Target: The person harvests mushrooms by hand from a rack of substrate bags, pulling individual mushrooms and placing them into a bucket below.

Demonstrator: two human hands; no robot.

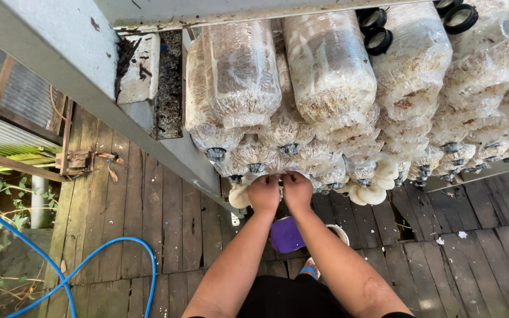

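Clear plastic mushroom grow bags (325, 70) packed with pale substrate lie stacked on their sides in a rack, black ring necks facing out. My left hand (264, 192) and my right hand (297, 190) are side by side, fingers curled in at the mouth of a low bag (278, 154) in the stack. What the fingers pinch is hidden behind the knuckles. White oyster mushrooms (375, 182) sprout from bag mouths just right of my hands, and one more white cap (240, 195) shows to their left.
A grey metal rack post (66, 65) slants across the upper left. Below is a weathered wooden plank floor (172, 218) with a blue hose (89, 259) looping at left. A purple container (286, 234) and a pale bucket rim (340, 232) sit under my arms.
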